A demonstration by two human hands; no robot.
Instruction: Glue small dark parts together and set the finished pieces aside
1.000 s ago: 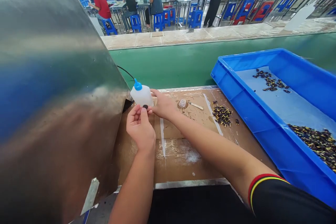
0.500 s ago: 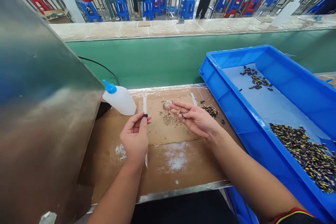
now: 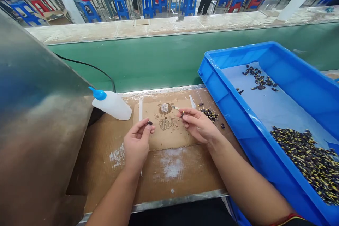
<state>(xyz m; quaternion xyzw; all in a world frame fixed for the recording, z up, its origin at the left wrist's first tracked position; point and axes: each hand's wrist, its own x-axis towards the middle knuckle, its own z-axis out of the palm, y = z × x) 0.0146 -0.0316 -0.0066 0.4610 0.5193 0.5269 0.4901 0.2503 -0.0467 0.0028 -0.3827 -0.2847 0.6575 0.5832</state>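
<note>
Between thumb and fingers of my left hand [image 3: 137, 139] is a small dark oval piece [image 3: 149, 123], held above the cardboard sheet [image 3: 153, 141]. My right hand [image 3: 198, 123] is closed on a small black-and-yellow part [image 3: 182, 114] at its fingertips. A slim stick-like tool [image 3: 175, 107] shows just beyond those fingers; whether the hand touches it I cannot tell. Past it, on the cardboard, sits a small round clear dish [image 3: 164, 108] with a brown wet stain around it. Beside my right hand lies a pile of small black-and-yellow parts [image 3: 209, 114].
A white squeeze bottle [image 3: 112, 105] with a blue nozzle leans at the left, near a metal panel [image 3: 34, 123]. On the right stands a blue crate [image 3: 227, 95] holding many small parts. A green partition [image 3: 148, 60] runs behind; people and stools are farther off.
My right hand's fingers have drawn in around the small part; before, the palm was turned up and more open. My left hand still holds the dark piece, now slightly lower. The view has shifted slightly.
</note>
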